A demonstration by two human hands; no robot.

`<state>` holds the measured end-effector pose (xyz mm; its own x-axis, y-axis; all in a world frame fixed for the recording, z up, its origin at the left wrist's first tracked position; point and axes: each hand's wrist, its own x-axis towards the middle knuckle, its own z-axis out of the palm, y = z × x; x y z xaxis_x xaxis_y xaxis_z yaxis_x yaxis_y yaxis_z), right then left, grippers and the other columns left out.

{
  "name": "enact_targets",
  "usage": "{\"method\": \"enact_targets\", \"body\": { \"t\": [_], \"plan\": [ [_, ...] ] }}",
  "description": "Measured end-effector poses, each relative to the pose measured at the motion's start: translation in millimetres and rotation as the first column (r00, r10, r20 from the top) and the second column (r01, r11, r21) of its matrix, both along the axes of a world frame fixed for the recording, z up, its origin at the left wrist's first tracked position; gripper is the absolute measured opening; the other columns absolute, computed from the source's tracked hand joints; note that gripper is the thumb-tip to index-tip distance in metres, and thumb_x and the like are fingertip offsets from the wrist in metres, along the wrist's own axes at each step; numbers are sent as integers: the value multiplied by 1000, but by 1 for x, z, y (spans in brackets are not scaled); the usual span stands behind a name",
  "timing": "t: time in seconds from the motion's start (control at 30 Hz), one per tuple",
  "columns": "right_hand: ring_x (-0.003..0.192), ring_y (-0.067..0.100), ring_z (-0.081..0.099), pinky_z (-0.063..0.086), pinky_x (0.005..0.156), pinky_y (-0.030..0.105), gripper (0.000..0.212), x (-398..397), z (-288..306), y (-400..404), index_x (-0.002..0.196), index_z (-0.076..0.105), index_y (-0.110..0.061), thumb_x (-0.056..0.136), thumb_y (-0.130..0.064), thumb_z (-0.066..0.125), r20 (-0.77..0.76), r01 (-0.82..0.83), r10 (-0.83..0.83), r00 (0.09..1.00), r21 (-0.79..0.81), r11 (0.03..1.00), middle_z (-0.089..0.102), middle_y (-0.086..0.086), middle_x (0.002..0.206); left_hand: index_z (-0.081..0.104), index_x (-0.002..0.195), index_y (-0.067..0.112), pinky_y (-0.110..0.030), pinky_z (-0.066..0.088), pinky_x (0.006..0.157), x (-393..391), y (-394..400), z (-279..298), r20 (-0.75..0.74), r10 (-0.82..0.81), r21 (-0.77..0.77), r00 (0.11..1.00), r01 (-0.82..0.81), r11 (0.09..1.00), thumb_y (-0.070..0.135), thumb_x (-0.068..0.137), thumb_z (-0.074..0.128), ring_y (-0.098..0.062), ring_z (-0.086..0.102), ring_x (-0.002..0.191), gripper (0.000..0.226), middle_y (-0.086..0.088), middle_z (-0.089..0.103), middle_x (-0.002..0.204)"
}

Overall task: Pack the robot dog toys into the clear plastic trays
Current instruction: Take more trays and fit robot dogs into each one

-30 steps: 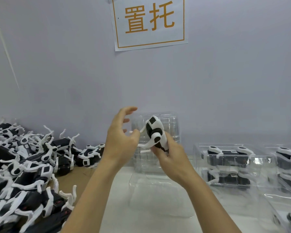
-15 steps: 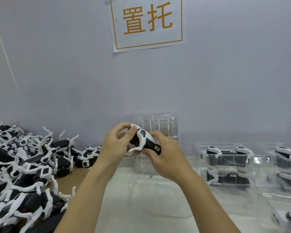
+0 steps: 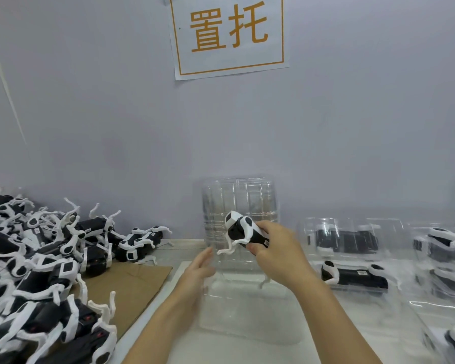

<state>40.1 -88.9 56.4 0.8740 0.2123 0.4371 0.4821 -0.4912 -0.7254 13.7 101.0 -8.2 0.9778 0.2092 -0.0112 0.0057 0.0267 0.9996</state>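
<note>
A heap of black-and-white robot dog toys point(image 3: 45, 264) covers the table's left edge, partly on a sheet of cardboard point(image 3: 134, 287). The left hand point(image 3: 197, 271) hangs open, fingers relaxed, just beside the left wall of an empty clear tray point(image 3: 247, 311) at the table's middle. The right hand point(image 3: 279, 253) grips one robot dog point(image 3: 243, 231) above that tray. Filled trays point(image 3: 352, 240) sit toward the right edge.

Orange characters 置托 inside an orange border on the white wall sign point(image 3: 229, 35)
</note>
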Motion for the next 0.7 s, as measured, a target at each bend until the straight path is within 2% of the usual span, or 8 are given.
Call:
{"method": "enact_targets", "body": {
  "t": [0.07,0.17,0.23,0.37,0.47,0.5,0.6,0.7],
  "plan": [
    [89,13,61,52,79,32,13,0,-5,5,99,65,-23,88,-17,69,-34,-29,29,999,-20,999,65,-9,94,60,128,33,-31,44,88,-2,3,3,1,1,-16,1000,-1,1000,-1,83,46,1,51,117,58,18,59,129],
    [92,14,61,52,85,36,18,-1,-12,11,105,66,-22,88,-18,69,-74,-56,52,996,-55,997,66,-8,98,71,113,27,-27,44,75,-7,2,6,-8,20,-37,1000,-20,999,8,68,48,-6,60,110,54,10,71,114],
    [91,12,61,52,84,35,21,-1,-14,13,107,66,-25,87,-20,71,-81,-65,60,995,-58,996,66,-9,99,73,107,25,-26,45,70,-8,-1,6,0,29,-58,1000,-29,998,8,69,49,-9,63,102,48,9,75,102],
    [89,6,61,48,76,26,24,0,-14,14,106,67,-30,85,-22,72,-112,-106,100,989,-52,993,66,-12,100,72,107,18,-35,48,79,-1,3,1,13,98,-84,995,-97,992,-4,84,43,-25,62,102,43,-5,74,103],
    [90,13,62,52,78,31,23,0,-17,15,103,69,-29,82,-20,72,-117,-97,80,990,-152,984,66,-9,99,72,107,17,-50,47,102,-1,4,1,14,92,-95,996,-90,991,6,64,49,-29,61,114,50,-11,72,113],
    [90,16,61,53,79,34,21,-1,-18,16,101,70,-27,81,-19,73,-102,-84,65,993,-202,976,66,-6,99,74,105,19,-51,46,103,-1,3,2,22,75,-100,997,-72,992,8,57,49,-31,61,116,55,-11,72,113],
    [93,21,60,54,81,37,17,-3,-23,19,98,72,-21,81,-19,73,-68,-69,50,996,-305,950,62,0,101,75,99,21,-45,48,89,-1,1,2,36,59,-96,998,-56,994,9,55,49,-37,61,113,53,-11,74,107],
    [92,21,62,55,81,38,18,-4,-26,22,98,72,-19,81,-19,72,-68,-55,35,997,-323,945,64,0,101,70,109,17,-43,47,86,-1,2,1,22,80,-67,997,-79,995,-3,74,43,-41,59,115,48,-12,73,107]
  ]
}}
